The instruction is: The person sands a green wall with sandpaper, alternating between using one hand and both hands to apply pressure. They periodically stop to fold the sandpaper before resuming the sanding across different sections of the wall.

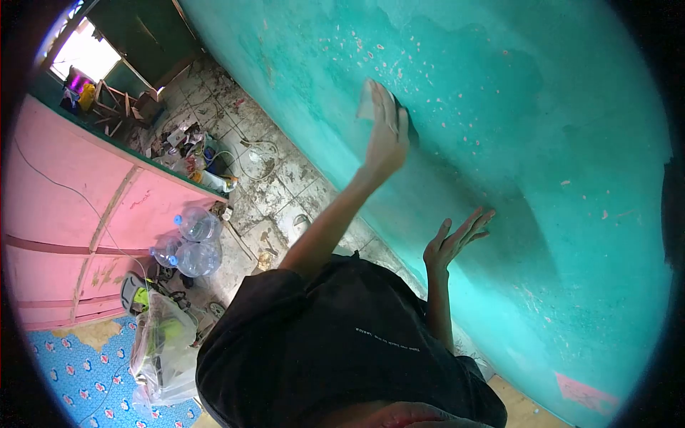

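Note:
My left hand (387, 139) is raised against the turquoise wall (571, 121), its fingers over a thin pale sheet (366, 107) pressed to the paint. Part of the sheet shows beyond the fingers, and its kind I cannot tell. Lower and to the right, my right hand (458, 241) has its fingers stretched out, with the fingertips right at the wall. It holds nothing. Around both hands the paint has pale chipped spots and a darker, smudged patch.
Large clear plastic bottles (198, 242) stand by a pink partition (71, 207). A plastic bag (164, 349) lies near the blue patterned covering (78, 378). Mixed litter (193, 153) and a looped hose (275, 160) lie on the dirty tiled floor (300, 178).

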Available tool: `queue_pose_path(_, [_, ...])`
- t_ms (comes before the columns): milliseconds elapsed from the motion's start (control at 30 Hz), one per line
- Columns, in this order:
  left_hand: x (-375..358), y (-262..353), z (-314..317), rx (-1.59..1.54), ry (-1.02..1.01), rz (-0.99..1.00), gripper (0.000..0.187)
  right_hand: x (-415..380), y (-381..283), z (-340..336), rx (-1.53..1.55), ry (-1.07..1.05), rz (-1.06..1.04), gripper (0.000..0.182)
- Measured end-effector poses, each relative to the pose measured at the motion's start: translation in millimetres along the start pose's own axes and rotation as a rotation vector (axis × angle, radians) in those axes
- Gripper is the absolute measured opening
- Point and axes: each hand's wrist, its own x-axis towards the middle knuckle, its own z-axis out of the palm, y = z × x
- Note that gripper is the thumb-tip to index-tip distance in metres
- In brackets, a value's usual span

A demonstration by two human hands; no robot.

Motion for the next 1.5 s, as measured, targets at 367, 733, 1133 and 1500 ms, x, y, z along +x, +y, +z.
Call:
queue_pose_path(367, [-10,-1,0,0.063,-0.03,-0.007,0.068,3,-2,-1,0.028,0.019,-0.027,0.066])
queue_pose_path(733, [-24,-9,14,0.04,-0.07,0.015,0.067,-1,0,-1,0.021,0.026,-0.042,0.067])
queue_pose_path(1133, [25,-63,44,-0.136,0.366,-0.126,0.064,-3,-25,13,0.047,-0.028,0.017,0.066])
queue_pose_path(1500, [196,-196,-84,-0.454,0.375,-0.203,0.066,16,-68,59,0.001,-0.102,0.058,0.065])
